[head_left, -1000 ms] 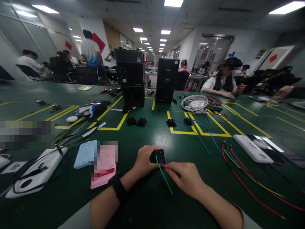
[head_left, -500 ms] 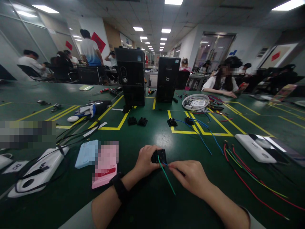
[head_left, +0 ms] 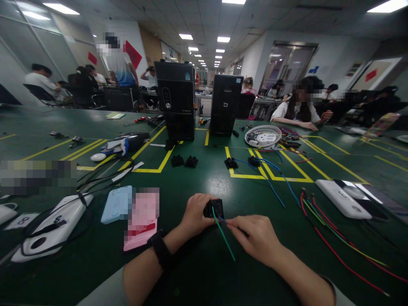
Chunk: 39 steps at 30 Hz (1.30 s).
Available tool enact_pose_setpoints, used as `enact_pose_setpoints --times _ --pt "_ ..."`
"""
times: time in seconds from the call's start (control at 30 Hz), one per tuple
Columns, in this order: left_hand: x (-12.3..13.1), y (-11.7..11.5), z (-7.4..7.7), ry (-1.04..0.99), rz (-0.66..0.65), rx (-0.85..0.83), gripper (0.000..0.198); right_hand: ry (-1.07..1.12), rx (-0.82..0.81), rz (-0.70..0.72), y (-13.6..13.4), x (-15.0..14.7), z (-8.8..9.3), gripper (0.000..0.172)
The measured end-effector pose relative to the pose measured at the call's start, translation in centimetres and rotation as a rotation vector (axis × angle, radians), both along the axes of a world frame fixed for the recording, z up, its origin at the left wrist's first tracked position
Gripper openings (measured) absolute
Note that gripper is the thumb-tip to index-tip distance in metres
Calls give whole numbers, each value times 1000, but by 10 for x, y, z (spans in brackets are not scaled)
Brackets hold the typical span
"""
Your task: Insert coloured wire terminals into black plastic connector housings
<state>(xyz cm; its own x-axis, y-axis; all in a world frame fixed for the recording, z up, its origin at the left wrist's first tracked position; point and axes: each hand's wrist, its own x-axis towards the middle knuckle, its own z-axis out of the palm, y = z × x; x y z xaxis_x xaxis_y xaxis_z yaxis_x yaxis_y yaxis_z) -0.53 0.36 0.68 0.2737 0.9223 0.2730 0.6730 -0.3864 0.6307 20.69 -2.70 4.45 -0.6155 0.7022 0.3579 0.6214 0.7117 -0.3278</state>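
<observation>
My left hand [head_left: 194,216], with a black band at its wrist, is closed around a small black plastic block [head_left: 218,208] with holes in its face. From this block a green wire [head_left: 225,238] runs out and down towards me, its far end free. Fingertips of my right hand [head_left: 255,236] pinch a short blue wire [head_left: 222,220] at the block's lower edge. Whether that wire's tip is inside the block cannot be made out. Farther up the table sit similar black blocks, two without wires [head_left: 191,161] and two with blue wires, one of them a black block [head_left: 230,162] inside yellow tape.
Loose red wires [head_left: 346,267] lie at right, beside a white power bank [head_left: 342,199]. A pink case [head_left: 140,240] and a light blue box [head_left: 111,208] stand left. Two black computer towers [head_left: 178,102] and a white basket [head_left: 263,136] are farther back. A person [head_left: 296,112] sits across.
The view has shifted very slightly. Both hands keep the same hold on the black block and the blue wire, with no clear movement between them.
</observation>
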Motion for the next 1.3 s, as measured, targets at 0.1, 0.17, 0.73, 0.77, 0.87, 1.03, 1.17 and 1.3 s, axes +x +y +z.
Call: enact_pose_setpoints --times 0.1,0.17,0.73,0.77,0.87,1.03,1.17,1.3 --pt "0 0 0 1 5 -4 50 -1 -36 -13 0 -1 -1 17" --pt "1 1 0 1 12 -5 50 -15 -66 -12 -1 -3 -3 17" --pt "0 0 4 -1 -9 -2 48 -39 17 -8 6 6 3 17" --pt "0 0 4 -1 -7 -4 48 -37 14 -11 6 6 3 17" --pt "0 0 4 -1 -4 -12 48 -36 -12 -38 6 3 4 17" --pt "0 0 1 -4 5 4 49 -86 -59 -16 7 1 0 15" --pt "0 0 0 6 6 8 50 -21 47 -20 7 0 -5 19" --pt "0 0 1 6 11 6 50 28 139 -35 7 1 -3 20"
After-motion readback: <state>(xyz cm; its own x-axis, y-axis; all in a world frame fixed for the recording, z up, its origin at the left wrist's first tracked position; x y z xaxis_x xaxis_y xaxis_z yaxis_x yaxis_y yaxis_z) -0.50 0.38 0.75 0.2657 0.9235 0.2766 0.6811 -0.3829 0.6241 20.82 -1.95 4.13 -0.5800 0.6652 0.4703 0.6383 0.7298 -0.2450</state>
